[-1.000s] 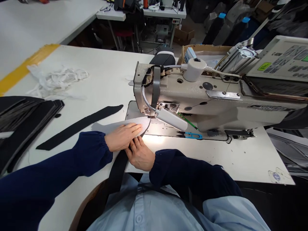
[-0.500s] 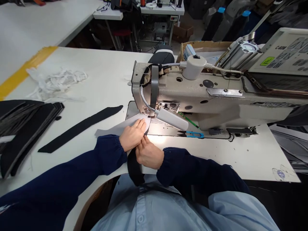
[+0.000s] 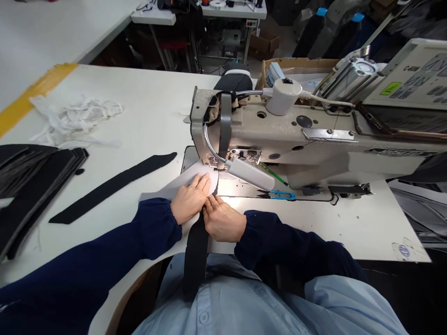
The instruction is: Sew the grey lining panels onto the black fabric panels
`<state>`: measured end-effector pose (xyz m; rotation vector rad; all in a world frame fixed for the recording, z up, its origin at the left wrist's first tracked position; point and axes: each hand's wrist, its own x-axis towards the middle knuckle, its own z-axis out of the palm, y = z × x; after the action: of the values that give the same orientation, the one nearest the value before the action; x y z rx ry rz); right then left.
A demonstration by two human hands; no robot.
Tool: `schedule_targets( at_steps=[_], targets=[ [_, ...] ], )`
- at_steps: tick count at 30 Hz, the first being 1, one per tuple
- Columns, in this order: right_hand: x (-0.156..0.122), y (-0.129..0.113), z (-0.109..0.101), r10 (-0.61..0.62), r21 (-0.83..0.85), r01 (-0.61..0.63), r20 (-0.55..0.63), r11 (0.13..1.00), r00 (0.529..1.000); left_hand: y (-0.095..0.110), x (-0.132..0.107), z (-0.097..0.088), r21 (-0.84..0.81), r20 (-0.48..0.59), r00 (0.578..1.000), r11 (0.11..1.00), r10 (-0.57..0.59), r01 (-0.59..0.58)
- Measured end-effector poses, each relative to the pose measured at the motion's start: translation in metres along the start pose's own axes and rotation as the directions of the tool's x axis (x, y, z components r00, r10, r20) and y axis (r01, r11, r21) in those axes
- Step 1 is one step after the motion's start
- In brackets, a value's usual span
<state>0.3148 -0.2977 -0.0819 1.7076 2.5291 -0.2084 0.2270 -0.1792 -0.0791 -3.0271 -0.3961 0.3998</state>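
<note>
My left hand [image 3: 190, 199] lies with fingers flat on a light grey fabric piece [image 3: 167, 186], pressing it down just in front of the sewing machine's needle area. Close beside it, my right hand [image 3: 224, 218] has its fingers closed on the edge of a black fabric strip [image 3: 196, 251]. That strip hangs over the table's front edge toward my lap, and its upper end meets the grey piece under my fingers. The sewing machine [image 3: 244, 121] stands right behind both hands. A white lamp [image 3: 251, 174] lights the spot; the needle itself is hidden.
Another black strip [image 3: 115, 186] lies flat to the left, near a stack of black pieces [image 3: 45, 195]. White scraps [image 3: 77, 118] are heaped behind them. Blue thread snips [image 3: 282, 195] and a green pencil-like stick [image 3: 274, 174] lie on the machine bed at right.
My right hand has slid slightly right and away from the left hand. The black strip now hangs straighter and farther down over the table edge. My left hand stays on the grey piece.
</note>
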Motion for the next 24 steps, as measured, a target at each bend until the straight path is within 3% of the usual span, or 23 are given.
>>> schedule_targets(
  at_steps=[5,8,16,24],
  targets=[
    [0.0,0.001,0.002,-0.009,-0.022,0.009,0.006,1.0,1.0,0.007,0.018,-0.006,-0.008,0.001,0.995,0.995,-0.096,0.096],
    [0.0,0.002,0.004,0.0,-0.041,0.002,0.034,0.999,0.999,0.002,0.022,-0.012,0.04,-0.001,0.996,0.995,-0.09,0.09],
    [0.0,0.003,0.003,0.011,0.011,-0.011,0.052,1.0,0.999,-0.019,0.003,-0.02,0.164,0.022,1.0,0.986,-0.018,0.015],
    [-0.003,-0.001,-0.004,0.023,0.07,-0.029,0.084,0.997,0.996,-0.016,-0.012,-0.034,0.141,0.041,0.999,0.99,-0.012,0.006]
  ],
)
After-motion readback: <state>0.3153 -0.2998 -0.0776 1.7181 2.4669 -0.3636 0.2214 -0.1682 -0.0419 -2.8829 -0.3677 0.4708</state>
